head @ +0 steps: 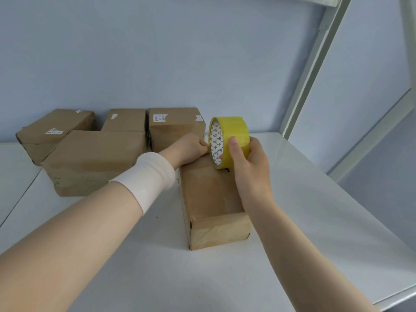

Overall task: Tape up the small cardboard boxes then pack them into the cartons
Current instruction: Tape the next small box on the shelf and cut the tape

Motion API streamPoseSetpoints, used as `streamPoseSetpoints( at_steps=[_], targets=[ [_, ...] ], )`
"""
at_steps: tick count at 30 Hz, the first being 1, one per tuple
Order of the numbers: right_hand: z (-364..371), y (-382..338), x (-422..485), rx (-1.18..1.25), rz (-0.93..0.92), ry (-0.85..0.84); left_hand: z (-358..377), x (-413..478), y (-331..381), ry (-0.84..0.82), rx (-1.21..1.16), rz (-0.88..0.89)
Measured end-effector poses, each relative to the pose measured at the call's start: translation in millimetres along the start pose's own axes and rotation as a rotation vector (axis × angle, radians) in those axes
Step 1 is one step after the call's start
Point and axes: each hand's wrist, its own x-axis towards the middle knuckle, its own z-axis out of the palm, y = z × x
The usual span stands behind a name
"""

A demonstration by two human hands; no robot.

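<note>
A long brown cardboard box lies lengthwise on the white table in front of me. My right hand grips a roll of yellow tape standing on edge on the box's far end. My left hand, with a white wristband, rests at the far end of the box just left of the roll, fingertips touching the roll's inner side; whether they pinch the tape end is hidden. Clear tape shows on the box's near end.
Several more brown cardboard boxes sit grouped at the back left against the wall, some with white labels. The white table ends at the right, where a metal shelf frame rises. No cartons are in view.
</note>
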Motion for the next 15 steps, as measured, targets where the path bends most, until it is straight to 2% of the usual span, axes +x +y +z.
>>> streamPoseSetpoints(
  at_steps=[6, 8, 11, 15],
  targets=[
    [1, -4, -1, -0.081, 0.002, -0.023, 2, 1, 0, 0.005, -0.020, -0.022],
    [0, -4, -4, -0.103, -0.029, 0.023, 1, 1, 2, 0.013, -0.028, -0.032],
    [-3, -5, -12, -0.028, -0.066, 0.090, 2, -1, 5, 0.035, -0.049, -0.037],
    [-5, -7, -17, 0.068, -0.061, -0.001, 4, -4, 6, 0.115, -0.024, -0.039]
  ],
)
